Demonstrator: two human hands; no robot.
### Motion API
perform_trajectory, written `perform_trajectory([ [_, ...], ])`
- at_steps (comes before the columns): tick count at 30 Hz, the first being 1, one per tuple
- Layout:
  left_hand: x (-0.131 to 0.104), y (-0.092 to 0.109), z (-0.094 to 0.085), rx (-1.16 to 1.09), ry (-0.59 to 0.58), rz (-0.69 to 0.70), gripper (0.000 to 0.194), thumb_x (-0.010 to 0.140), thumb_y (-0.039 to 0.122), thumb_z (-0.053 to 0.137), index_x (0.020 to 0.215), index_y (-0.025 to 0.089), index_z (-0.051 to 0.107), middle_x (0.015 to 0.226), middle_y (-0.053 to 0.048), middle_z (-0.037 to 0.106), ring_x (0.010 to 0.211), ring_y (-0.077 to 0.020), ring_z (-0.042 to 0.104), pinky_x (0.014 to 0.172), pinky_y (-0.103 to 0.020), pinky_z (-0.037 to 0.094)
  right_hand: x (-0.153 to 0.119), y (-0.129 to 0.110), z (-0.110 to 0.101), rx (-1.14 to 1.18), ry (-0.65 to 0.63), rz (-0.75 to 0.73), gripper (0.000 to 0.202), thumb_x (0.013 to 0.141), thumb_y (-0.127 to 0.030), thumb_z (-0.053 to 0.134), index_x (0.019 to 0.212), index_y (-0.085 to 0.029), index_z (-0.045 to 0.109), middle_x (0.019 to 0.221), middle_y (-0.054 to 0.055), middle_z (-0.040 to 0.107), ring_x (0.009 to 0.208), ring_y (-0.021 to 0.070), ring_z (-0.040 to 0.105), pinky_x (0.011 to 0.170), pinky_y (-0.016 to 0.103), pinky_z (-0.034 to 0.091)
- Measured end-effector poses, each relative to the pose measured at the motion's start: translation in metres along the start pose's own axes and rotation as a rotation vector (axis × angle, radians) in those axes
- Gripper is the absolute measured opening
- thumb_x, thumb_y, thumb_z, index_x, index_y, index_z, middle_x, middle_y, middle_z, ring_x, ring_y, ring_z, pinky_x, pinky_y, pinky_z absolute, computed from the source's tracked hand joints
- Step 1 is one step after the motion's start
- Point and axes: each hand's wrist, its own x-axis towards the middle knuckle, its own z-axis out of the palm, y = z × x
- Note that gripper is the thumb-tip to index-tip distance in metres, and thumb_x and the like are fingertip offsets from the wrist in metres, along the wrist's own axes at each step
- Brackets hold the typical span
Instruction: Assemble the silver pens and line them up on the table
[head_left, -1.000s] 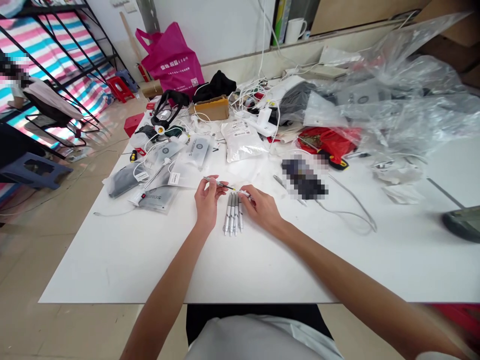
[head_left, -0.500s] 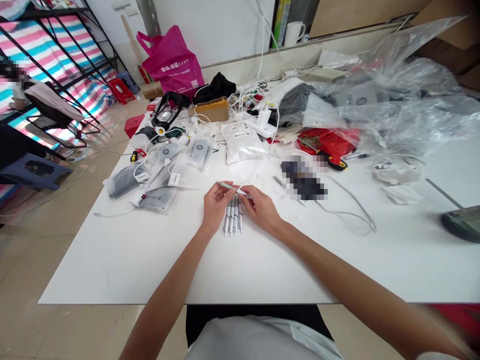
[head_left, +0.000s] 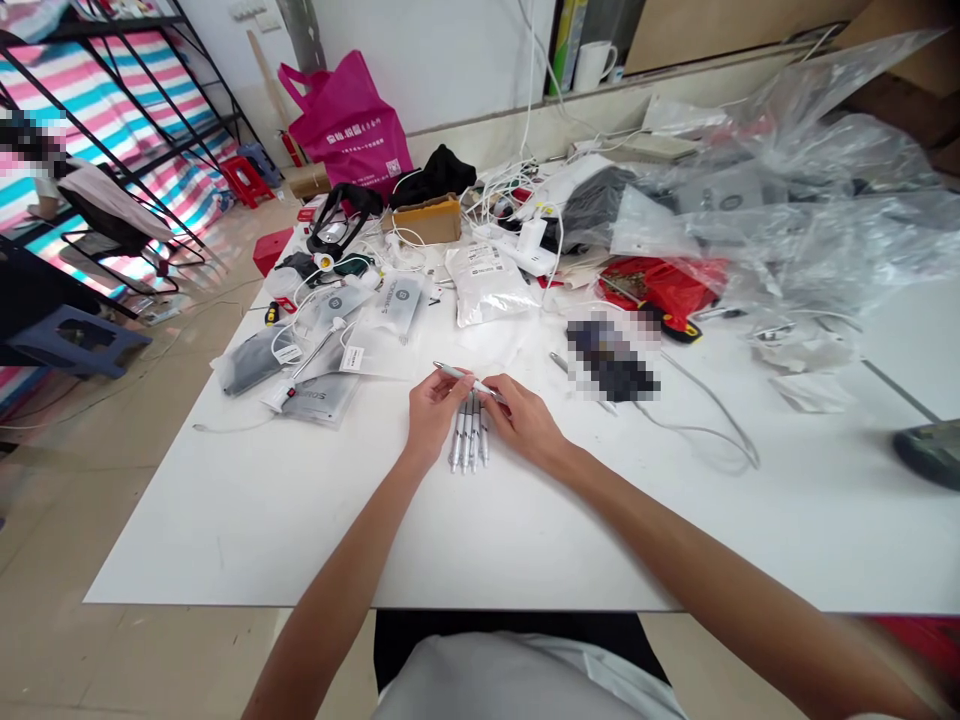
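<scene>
A silver-and-white pen (head_left: 450, 371) is held at a slant between my two hands, just above the white table (head_left: 300, 540). My left hand (head_left: 431, 408) is closed on its upper-left part, thumb and fingers pinching the barrel. On the lower-right end, the fingers of my right hand (head_left: 523, 417) are closed as well. Below and between the hands, several similar pens (head_left: 469, 440) lie side by side in a row, their far ends partly hidden by the fingers. Off to the right lies another pen (head_left: 559, 362), beside a blurred-out dark object (head_left: 611, 360).
Plastic-wrapped items (head_left: 319, 398) and a white parcel bag (head_left: 491, 285) lie beyond my hands. Tangled cables, a small cardboard box (head_left: 426, 220) and a pink bag (head_left: 352, 130) stand at the back. Clear plastic sheeting (head_left: 810, 220) and a red bag (head_left: 660, 285) cover the right rear.
Half a second ago the held pen showed as two pieces, slightly out of line between my fingers; now they line up as one pen. My hands have barely moved.
</scene>
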Motion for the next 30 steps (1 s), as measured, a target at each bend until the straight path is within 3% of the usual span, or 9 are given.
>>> perform_trajectory([
  [6,-0.0004,0.0001,-0.0005,0.028,0.002,0.006,0.032,0.082,0.046,0.087,0.096,0.019,0.079,0.094,-0.005,0.074,0.088,-0.0172,0.067,0.082,-0.031,0.055,0.0008,-0.0039,-0.0029,0.001,0.02,-0.008,0.03,0.113,-0.042,0.038,0.119,-0.024,0.062,0.109,0.008,0.072,0.085,0.0203,0.069,0.074,0.033,0.051],
  [14,-0.0007,-0.0029,0.0,0.037,-0.023,0.005,0.034,0.088,0.05,0.081,0.098,0.018,0.077,0.095,-0.005,0.072,0.089,-0.0171,0.066,0.083,-0.031,0.055,0.0007,-0.003,0.0001,-0.014,0.006,0.038,0.028,0.111,-0.043,0.045,0.129,-0.025,0.058,0.118,0.009,0.074,0.088,0.0218,0.07,0.073,0.033,0.052],
  [20,-0.002,0.0005,0.0005,0.026,-0.058,-0.01,0.03,0.082,0.043,0.087,0.095,0.017,0.08,0.097,-0.006,0.075,0.09,-0.0175,0.067,0.084,-0.031,0.054,-0.0008,0.0011,0.0009,-0.055,0.002,0.003,0.024,0.11,-0.042,0.045,0.116,-0.023,0.059,0.1,0.006,0.073,0.075,0.0196,0.066,0.066,0.031,0.046],
  [26,-0.001,0.0026,-0.0016,0.023,-0.055,-0.043,0.028,0.078,0.042,0.091,0.094,0.019,0.084,0.1,-0.007,0.078,0.092,-0.0195,0.068,0.087,-0.033,0.053,-0.0006,-0.0002,-0.0013,-0.052,0.027,-0.023,0.033,0.113,-0.044,0.037,0.112,-0.025,0.064,0.102,0.006,0.073,0.081,0.0194,0.067,0.069,0.03,0.047],
  [30,0.0003,0.0003,-0.0041,-0.018,-0.104,-0.056,0.029,0.081,0.042,0.089,0.098,0.019,0.084,0.101,-0.007,0.078,0.089,-0.018,0.067,0.087,-0.033,0.053,-0.0007,0.001,0.0006,-0.004,0.012,0.059,0.026,0.109,-0.047,0.047,0.114,-0.024,0.058,0.09,0.003,0.071,0.07,0.019,0.064,0.064,0.03,0.045],
])
